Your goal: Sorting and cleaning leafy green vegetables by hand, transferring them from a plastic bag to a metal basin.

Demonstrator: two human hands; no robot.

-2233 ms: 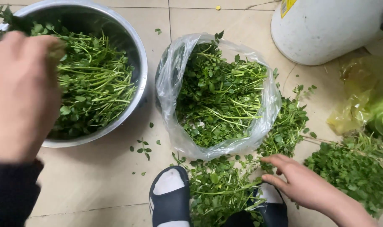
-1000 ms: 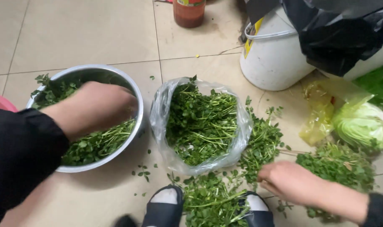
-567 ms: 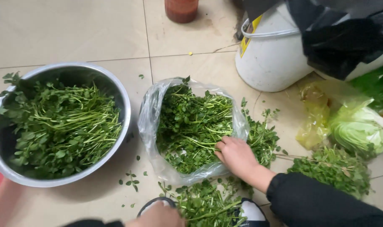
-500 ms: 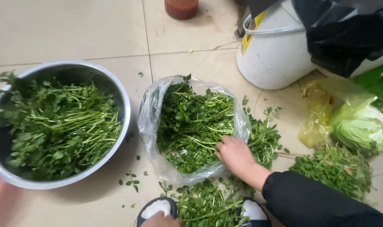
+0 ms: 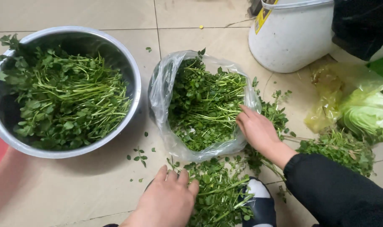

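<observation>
Reaching into the clear plastic bag (image 5: 162, 101) of greens (image 5: 204, 109), the right hand (image 5: 256, 131) has loosely spread fingers; the left hand (image 5: 168, 201) lies flat on a floor pile (image 5: 219, 195) — steel bowl (image 5: 132, 80) heaped, bag half full.

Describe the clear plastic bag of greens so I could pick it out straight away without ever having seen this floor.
Start at the big steel bowl of greens on the left of the tiled floor; the clear plastic bag sits just to its right, below the white bucket. The right hand reaches into its open mouth. Unlike the loose piles around it, its greens are wrapped in crinkled see-through film.
</observation>
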